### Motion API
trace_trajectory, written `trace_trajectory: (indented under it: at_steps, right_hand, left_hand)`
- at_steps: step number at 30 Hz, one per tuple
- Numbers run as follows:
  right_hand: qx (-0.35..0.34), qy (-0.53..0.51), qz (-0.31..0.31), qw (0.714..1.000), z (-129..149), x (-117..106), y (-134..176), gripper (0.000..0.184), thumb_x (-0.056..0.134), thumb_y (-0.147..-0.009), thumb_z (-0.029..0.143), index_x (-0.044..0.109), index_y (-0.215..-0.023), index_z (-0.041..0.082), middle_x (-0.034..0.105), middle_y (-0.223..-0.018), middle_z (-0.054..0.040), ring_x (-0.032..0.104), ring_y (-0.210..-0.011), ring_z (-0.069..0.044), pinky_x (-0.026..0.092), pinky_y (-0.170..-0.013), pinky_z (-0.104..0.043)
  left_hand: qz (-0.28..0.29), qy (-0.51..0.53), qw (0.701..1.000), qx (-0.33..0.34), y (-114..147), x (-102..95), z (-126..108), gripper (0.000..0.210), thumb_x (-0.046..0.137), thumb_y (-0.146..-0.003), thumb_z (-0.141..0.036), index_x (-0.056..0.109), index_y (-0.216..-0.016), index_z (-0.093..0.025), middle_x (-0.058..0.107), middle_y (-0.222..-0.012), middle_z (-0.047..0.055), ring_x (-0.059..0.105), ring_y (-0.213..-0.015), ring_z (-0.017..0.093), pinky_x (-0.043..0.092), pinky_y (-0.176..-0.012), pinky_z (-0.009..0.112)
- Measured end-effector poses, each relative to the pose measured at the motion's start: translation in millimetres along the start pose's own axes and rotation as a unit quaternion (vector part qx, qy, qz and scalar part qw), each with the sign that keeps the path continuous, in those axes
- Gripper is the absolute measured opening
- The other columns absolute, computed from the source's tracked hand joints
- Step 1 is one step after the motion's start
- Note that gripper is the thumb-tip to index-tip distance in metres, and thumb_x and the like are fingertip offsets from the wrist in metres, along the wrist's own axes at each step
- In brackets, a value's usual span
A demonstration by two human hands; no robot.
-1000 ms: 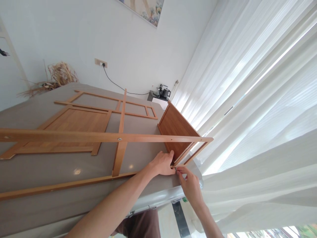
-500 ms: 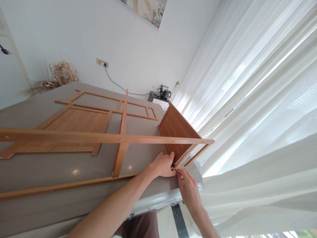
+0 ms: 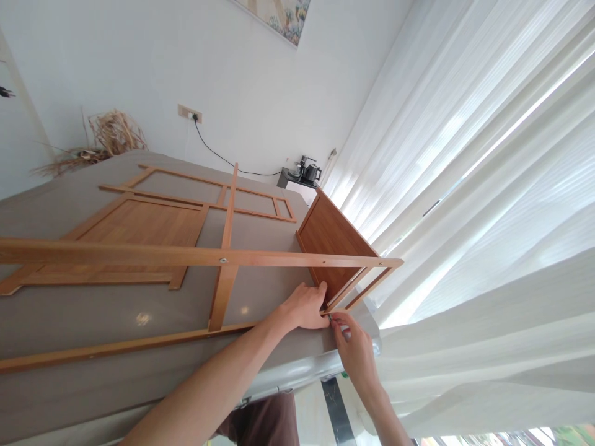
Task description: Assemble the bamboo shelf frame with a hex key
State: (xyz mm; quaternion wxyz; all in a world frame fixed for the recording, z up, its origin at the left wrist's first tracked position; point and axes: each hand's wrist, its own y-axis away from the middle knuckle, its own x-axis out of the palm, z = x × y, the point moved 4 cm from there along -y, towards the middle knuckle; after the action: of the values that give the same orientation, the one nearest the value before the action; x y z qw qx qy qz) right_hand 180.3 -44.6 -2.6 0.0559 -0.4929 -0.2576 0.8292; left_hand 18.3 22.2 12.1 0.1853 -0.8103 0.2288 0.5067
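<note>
The upright wooden panel (image 3: pixel 337 238) stands on edge near the end of the grey-covered counter (image 3: pixel 272 288), and the handwork is at its near lower corner. There the left hand (image 3: pixel 304 306) is closed over the lower rail (image 3: pixel 139 346) where it meets the panel, one finger against the panel's face and the thumb on the near side. The undersides of its fingers are hidden.

Just beside that corner, on the near side, the right hand (image 3: pixel 351 334) has its thumb and finger drawn together in a narrow pinch on a small slim piece (image 3: pixel 330 317). This piece sits at the tips of that grip, against the rail end below the panel; most of it is covered, so I cannot tell what it is.

The upper rail (image 3: pixel 279 258) runs from the panel's near end away to its left, above the lower rail. A crosspiece (image 3: pixel 223 297) joins the two rails, well left of the panel. Farther left of it, a framed board (image 3: pixel 139 226) lies flat on the counter, with an open wooden frame (image 3: pixel 188 177) beyond. A long white curtain (image 3: pixel 465 217) hangs to the panel's right.
</note>
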Motion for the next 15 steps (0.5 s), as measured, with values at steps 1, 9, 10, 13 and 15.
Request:
trace_trajectory:
  at_steps: [1, 9, 10, 13, 15]
  right_hand:
    - [0.001, -0.002, -0.001, 1.000, 0, 0, 0, 0.023, 0.048, -0.100, 0.026, 0.071, -0.103, 0.025, 0.078, -0.096, -0.0037, 0.075, -0.083, -0.020, 0.060, -0.071, -0.030]
    - [0.008, -0.026, 0.002, 1.000, 3, -1, 8, 0.027, 0.044, -0.101, 0.026, 0.070, -0.109, 0.024, 0.074, -0.103, -0.0067, 0.073, -0.083, -0.019, 0.060, -0.074, -0.031]
    - [0.011, -0.028, 0.001, 1.000, 2, -2, 9, 0.027, 0.044, -0.101, 0.026, 0.070, -0.108, 0.024, 0.074, -0.103, -0.0065, 0.072, -0.081, -0.019, 0.060, -0.073, -0.030]
    - [0.018, -0.033, 0.001, 0.999, 0, -2, 10, 0.027, 0.044, -0.102, 0.027, 0.070, -0.106, 0.024, 0.074, -0.100, -0.0057, 0.071, -0.077, -0.018, 0.059, -0.070, -0.029]
    - [0.019, -0.034, 0.002, 0.999, -2, -1, 9, 0.026, 0.045, -0.102, 0.029, 0.070, -0.106, 0.024, 0.075, -0.100, -0.0054, 0.072, -0.078, -0.018, 0.059, -0.071, -0.029]
  left_hand:
    - [0.000, -0.001, 1.000, 0.001, 0, -0.3, 0, 0.040, 0.067, -0.101, -0.041, 0.063, -0.132, -0.017, 0.068, -0.128, 0.010, 0.070, -0.110, 0.025, 0.060, -0.096, 0.048]
    - [0.009, -0.004, 1.000, 0.008, 0, 0.2, 1, 0.039, 0.067, -0.101, -0.042, 0.063, -0.131, -0.017, 0.069, -0.127, 0.010, 0.070, -0.109, 0.024, 0.060, -0.095, 0.047]
    - [0.009, -0.004, 1.000, 0.009, 0, 0.6, 1, 0.039, 0.067, -0.101, -0.041, 0.063, -0.131, -0.017, 0.069, -0.127, 0.010, 0.070, -0.109, 0.024, 0.060, -0.095, 0.047]
    - [0.008, -0.005, 1.000, 0.008, -1, 1.3, 1, 0.039, 0.067, -0.101, -0.041, 0.063, -0.131, -0.017, 0.068, -0.127, 0.010, 0.070, -0.109, 0.024, 0.060, -0.095, 0.047]
    - [0.005, -0.007, 1.000, 0.007, -1, 1.3, 1, 0.039, 0.067, -0.101, -0.041, 0.063, -0.132, -0.017, 0.068, -0.128, 0.010, 0.070, -0.109, 0.024, 0.060, -0.095, 0.047]
